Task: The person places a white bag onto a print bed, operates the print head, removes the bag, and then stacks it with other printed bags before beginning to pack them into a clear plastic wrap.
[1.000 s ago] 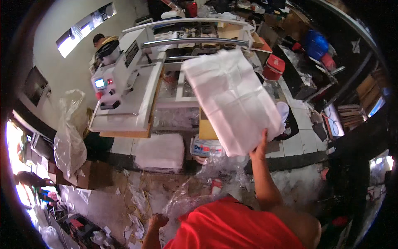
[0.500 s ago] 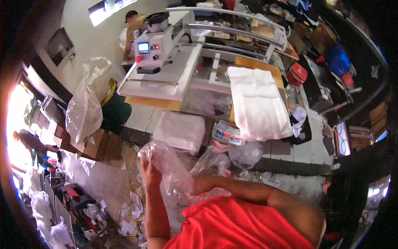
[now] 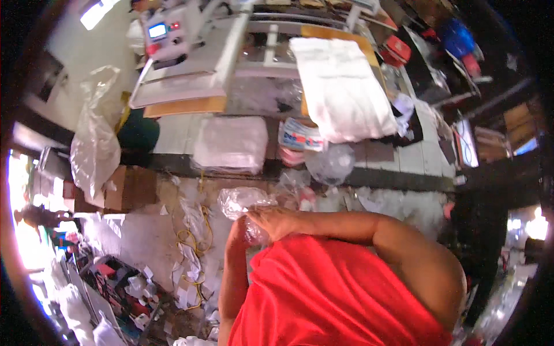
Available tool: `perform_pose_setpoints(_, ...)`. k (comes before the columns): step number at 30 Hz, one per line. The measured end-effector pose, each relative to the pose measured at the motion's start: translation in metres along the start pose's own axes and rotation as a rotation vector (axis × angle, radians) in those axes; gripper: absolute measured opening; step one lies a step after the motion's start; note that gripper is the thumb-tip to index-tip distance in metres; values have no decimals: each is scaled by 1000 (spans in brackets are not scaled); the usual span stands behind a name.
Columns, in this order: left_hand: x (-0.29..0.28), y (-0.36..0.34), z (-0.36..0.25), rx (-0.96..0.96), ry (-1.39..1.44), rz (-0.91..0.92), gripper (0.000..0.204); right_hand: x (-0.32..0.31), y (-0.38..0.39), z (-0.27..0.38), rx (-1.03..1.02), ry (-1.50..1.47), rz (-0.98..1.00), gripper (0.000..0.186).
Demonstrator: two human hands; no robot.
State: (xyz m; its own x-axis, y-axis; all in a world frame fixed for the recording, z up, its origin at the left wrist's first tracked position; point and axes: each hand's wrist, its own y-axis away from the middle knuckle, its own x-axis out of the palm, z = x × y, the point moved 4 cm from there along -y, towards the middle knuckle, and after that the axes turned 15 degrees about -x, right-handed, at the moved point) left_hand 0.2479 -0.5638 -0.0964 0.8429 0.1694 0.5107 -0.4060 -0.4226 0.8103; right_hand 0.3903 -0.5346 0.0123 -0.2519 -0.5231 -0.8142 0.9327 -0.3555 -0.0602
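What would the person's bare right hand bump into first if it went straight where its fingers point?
Probably the crumpled clear plastic film, bunched at the right hand. The bare left hand is close too; depth and blur leave unclear which lies nearer.

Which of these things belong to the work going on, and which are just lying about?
Seems part of the work:
- crumpled clear plastic, at the right hand and left hand
- perhaps the folded white cloth on its board

Seems just lying about:
- yellow cord
- paper scraps
- cardboard box
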Motion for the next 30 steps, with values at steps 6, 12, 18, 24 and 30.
perform_pose_setpoints(6,48,41,3,-48,133,204,60,6,31,-55,123,-479,-200,64)
perform_pose_setpoints(12,53,103,-85,601,-1109,-826,92,90,94,-177,238,-500,-601,39)
perform_pose_setpoints(18,159,142,-73,949,-1507,-564,111,25,38,-121,152,-890,-294,30)
perform_pose_setpoints(24,86,66,-35,574,-1115,-586,87,-18,12,-54,209,-1148,-96,36)
perform_pose_setpoints(30,29,-5,53,584,427,-332,73,7,9,-14,336,-403,-283,74)
